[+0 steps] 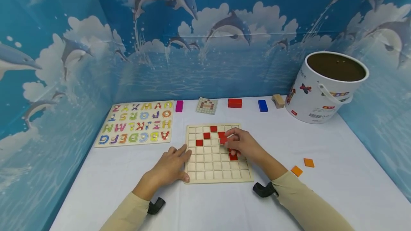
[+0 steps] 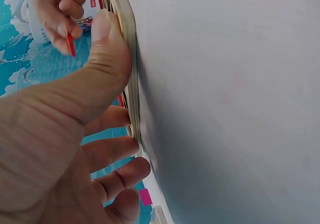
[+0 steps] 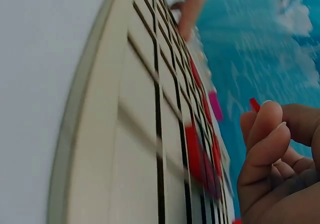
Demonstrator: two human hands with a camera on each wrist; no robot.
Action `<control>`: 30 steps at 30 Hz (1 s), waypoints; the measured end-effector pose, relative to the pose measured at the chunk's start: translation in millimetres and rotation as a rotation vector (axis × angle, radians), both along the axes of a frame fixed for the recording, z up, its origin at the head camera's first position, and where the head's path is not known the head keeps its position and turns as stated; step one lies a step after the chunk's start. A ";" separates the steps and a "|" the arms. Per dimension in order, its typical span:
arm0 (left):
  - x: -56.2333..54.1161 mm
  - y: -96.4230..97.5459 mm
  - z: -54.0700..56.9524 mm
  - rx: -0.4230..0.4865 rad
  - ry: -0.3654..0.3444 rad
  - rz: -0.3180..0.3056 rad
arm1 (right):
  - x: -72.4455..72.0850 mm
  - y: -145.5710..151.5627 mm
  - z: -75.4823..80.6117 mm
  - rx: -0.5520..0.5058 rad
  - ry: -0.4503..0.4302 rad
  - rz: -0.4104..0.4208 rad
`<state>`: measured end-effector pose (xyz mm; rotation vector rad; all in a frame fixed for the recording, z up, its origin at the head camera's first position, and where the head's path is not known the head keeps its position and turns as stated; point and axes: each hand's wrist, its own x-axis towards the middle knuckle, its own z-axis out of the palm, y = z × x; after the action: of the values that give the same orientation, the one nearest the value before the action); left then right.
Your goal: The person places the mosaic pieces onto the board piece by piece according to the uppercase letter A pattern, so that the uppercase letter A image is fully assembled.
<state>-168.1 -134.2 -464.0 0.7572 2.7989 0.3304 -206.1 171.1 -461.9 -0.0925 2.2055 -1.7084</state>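
Observation:
A wooden grid board (image 1: 208, 174) lies flat on the white table, with several red square tiles (image 1: 207, 135) set in its cells. My left hand (image 1: 170, 165) rests at the board's left edge, fingers spread and touching it, the thumb (image 2: 107, 41) against the rim. Over the board's upper right part, my right hand (image 1: 245, 143) pinches a red square tile (image 2: 70, 44) between thumb and fingertips. In the right wrist view only a corner of that tile (image 3: 255, 104) shows above the fingertips. Part of the board's right side is hidden under the right hand.
A wooden alphabet board (image 1: 135, 144) lies at left. Along the back are a magenta block (image 1: 179, 106), a pattern card (image 1: 207, 106), a red block (image 1: 235, 103), a blue block (image 1: 263, 106), a wooden block (image 1: 278, 101) and a white bucket (image 1: 308, 99). Orange tiles (image 1: 309, 162) lie at right.

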 end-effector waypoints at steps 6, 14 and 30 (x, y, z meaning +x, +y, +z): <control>-0.4 2.1 -1.2 0.008 -0.016 -0.008 | -1.0 -52.3 2.2 0.137 0.059 0.113; -1.1 -1.9 0.8 -0.013 -0.002 -0.003 | -7.2 -88.7 -3.4 0.485 0.282 0.203; -0.4 -3.0 2.2 0.008 0.000 -0.001 | 26.4 32.9 23.7 0.320 0.198 0.062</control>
<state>-168.5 -137.2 -461.8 0.7597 2.7993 0.3416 -179.7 204.1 -438.2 -0.2563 2.5626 -1.3442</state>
